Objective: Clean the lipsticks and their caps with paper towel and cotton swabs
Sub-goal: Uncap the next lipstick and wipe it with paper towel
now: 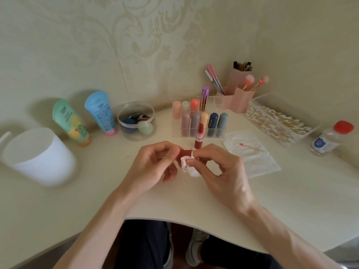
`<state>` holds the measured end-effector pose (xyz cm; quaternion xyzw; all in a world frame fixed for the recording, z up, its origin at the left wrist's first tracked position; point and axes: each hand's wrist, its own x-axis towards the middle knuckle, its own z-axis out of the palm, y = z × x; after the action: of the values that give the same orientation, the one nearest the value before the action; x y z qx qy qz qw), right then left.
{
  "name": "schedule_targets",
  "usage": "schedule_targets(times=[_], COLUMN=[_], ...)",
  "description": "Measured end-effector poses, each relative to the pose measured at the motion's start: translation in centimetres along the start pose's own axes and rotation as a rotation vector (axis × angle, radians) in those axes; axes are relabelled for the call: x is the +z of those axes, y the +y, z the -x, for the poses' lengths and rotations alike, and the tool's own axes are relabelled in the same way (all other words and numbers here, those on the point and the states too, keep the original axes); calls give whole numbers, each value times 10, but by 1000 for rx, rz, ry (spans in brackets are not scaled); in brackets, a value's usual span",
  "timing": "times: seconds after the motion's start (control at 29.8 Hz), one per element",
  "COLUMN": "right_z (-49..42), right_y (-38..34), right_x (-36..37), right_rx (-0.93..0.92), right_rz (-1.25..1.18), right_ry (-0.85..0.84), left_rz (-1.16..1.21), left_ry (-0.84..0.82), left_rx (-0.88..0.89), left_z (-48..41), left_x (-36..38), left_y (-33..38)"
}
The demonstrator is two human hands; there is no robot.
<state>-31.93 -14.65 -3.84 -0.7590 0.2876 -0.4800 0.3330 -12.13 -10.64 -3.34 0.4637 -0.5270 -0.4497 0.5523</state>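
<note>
Starting at the near edge of the desk (174,202), we record both hands over its middle. The left hand (153,164) pinches a red-brown cap (185,153) between thumb and curled fingers, with the cap lying roughly level. The right hand (219,171) grips a towel wad (187,165), white with pink stains, and presses it against the cap's right end. We cannot tell whether the wad enters the cap.

Just behind the cap, an uncapped red lipstick (199,137) stands upright on the desk. To its right a flat towel sheet (252,162) lies on the desk, and on it rests a used swab (252,147) with a pink tip.

Behind the lipstick, and close to it, a clear organiser (198,131) holds capped lipsticks upright in its compartments. Left of it, along the back edge, stand a clear jar (136,121) of sponges and two tubes, one blue (101,113) and one green (71,123). A white cup (38,156) stands near the left edge.

Toward the right edge a clear box (279,121) holds many swabs, with a red-capped bottle (328,140) just beyond its right end. A pink holder (239,94) with brushes stands in the back right corner.
</note>
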Motion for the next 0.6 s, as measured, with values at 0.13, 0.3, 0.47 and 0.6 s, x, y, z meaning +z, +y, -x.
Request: schedule_targets(times=[0.13,0.3,0.47,0.6], right_z=[1,0,0,0], right_y=[2,3,1,1], right_x=[2,1,2,5], right_rx=[17,50,-32,106], right_rz=[-13,-26,42,-90], right_ry=[-4,-6,-10,-15], left_rz=[-54,-10,-25,-82], left_ry=[29,6,56,89], left_rx=[71,2,28,88], left_z=[3,0,-1,2], left_x=[1,0,0,1], left_y=[0,1,-3,0])
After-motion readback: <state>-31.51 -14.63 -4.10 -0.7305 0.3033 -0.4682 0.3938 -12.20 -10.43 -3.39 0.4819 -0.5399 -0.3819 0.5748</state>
